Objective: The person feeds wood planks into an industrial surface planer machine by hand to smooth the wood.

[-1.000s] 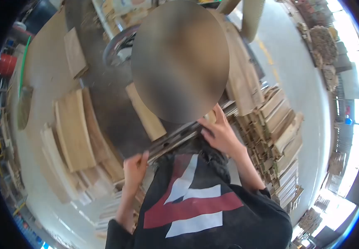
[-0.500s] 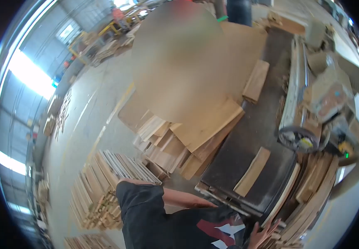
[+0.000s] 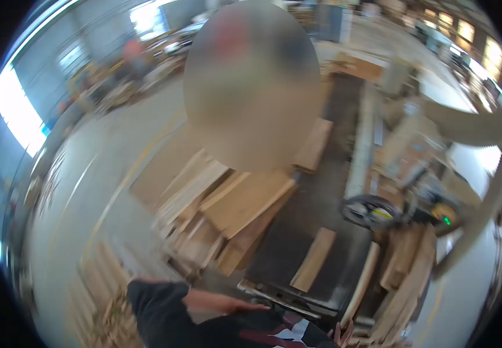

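My left hand [image 3: 252,305] is low in the head view by the near edge of the dark machine table [image 3: 285,232]; its fingers are blurred and partly hidden against my dark shirt. My right hand [image 3: 342,335] is at the bottom edge beside a curved pale wooden strip [image 3: 362,278], partly cut off. Its visible fingers look stretched out and apart, with nothing seen in them. A short narrow board [image 3: 313,260] lies flat on the dark table, ahead of both hands and touched by neither.
Left of the table are stacked boards [image 3: 245,203] and, lower, a blurred pile of wood strips [image 3: 111,307]. A machine with a handwheel [image 3: 370,211] stands over the right side. More long wood pieces [image 3: 404,261] lean below it. A thicker wood block [image 3: 313,145] sits farther along.
The camera view has turned, so table, board and machine sit farther left and the near items blur. My right hand shows less, lower in the frame. The short board stays on the table.
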`<state>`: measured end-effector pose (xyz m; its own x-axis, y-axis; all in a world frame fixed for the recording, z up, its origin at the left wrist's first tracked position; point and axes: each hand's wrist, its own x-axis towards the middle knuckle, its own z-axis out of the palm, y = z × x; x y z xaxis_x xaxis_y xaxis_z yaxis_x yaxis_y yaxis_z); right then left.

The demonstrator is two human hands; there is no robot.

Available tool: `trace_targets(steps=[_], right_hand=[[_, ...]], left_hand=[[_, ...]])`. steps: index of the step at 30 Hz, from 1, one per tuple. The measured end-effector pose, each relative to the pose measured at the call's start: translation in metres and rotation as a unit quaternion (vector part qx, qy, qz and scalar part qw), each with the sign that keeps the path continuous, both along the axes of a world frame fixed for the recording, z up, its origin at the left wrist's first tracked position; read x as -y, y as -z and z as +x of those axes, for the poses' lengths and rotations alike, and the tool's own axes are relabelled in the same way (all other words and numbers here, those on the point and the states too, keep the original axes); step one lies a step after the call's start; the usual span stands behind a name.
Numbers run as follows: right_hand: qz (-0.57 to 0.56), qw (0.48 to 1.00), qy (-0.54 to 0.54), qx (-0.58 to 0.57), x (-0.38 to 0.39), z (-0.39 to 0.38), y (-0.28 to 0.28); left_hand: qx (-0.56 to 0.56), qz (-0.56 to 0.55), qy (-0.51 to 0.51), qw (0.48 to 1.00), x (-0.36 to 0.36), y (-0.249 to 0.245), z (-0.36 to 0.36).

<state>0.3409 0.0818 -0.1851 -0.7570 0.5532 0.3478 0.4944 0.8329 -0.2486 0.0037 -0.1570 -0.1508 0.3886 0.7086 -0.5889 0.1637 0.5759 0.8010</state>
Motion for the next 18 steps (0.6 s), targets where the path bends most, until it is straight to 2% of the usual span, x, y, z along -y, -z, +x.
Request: trace_targets(steps=[1, 3, 4, 6, 13, 18], right_hand=[[-0.014, 0.999, 0.030, -0.008, 0.008, -0.003, -0.009], [-0.178, 0.970, 0.085, -0.143, 0.018, -0.015, -0.022], [-0.170, 0.966, 0.117, -0.158, 0.018, -0.009, -0.014], [-0.131, 0.986, 0.102, 0.021, 0.011, 0.013, 0.011], [-0.148, 0.979, 0.132, -0.052, 0.011, 0.008, 0.015], [-0.097, 0.986, 0.117, -0.063, 0.007, 0.005, 0.005]], left_hand=[[-0.007, -0.019, -0.003, 1.000, 0.012, -0.002, -0.007], [-0.021, -0.050, -0.002, 0.999, 0.029, -0.010, -0.021], [-0.024, -0.061, 0.003, 0.998, 0.030, -0.014, -0.030], [-0.036, -0.082, 0.008, 0.996, 0.038, -0.019, -0.039], [-0.065, -0.118, 0.026, 0.991, 0.047, -0.022, -0.052], [-0.086, -0.092, -0.001, 0.992, 0.015, -0.011, -0.039]])
